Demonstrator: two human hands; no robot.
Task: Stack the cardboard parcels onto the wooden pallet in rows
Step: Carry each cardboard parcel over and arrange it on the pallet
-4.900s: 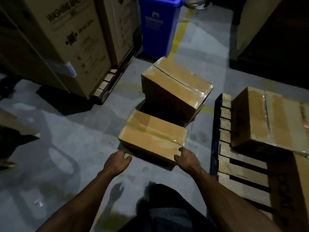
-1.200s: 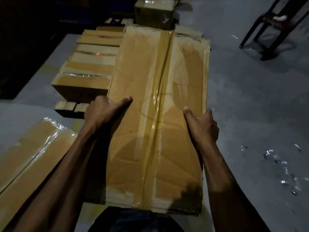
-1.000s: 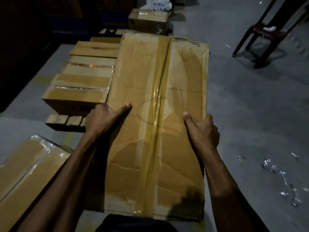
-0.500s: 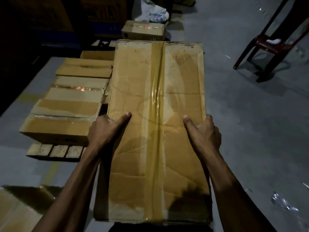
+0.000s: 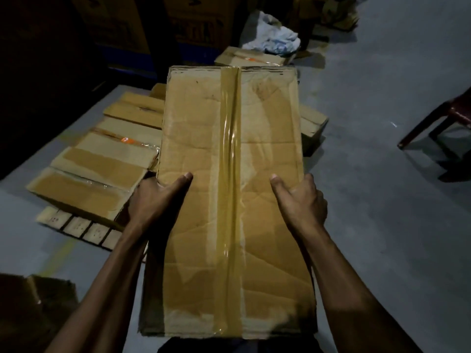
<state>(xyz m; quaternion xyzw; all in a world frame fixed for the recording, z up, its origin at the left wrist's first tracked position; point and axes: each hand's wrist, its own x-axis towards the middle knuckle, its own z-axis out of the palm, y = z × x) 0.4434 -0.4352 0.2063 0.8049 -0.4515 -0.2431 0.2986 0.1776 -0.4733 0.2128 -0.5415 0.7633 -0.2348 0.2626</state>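
I carry a long taped cardboard parcel (image 5: pixel 229 174) in front of me, lengthwise, above the floor. My left hand (image 5: pixel 155 200) grips its left edge with the thumb lying on top. My right hand (image 5: pixel 300 200) grips the right edge the same way. Beyond and to the left lies the wooden pallet (image 5: pixel 76 225), with a row of several flat parcels (image 5: pixel 102 169) on it. Another parcel (image 5: pixel 312 123) shows past the carried parcel's right edge. The carried parcel hides the pallet's middle.
A dark red chair (image 5: pixel 438 133) stands on the grey floor at the right. A small box (image 5: pixel 249 59) with crumpled white cloth (image 5: pixel 275 39) behind it lies at the back. Tall dark cartons (image 5: pixel 153 26) line the far left. A brown box (image 5: pixel 38 307) sits at the lower left.
I picked the parcel up from the floor, turned and carried it toward the pallet. Over the last second the pallet row has come nearer and lower in view; my grip is unchanged.
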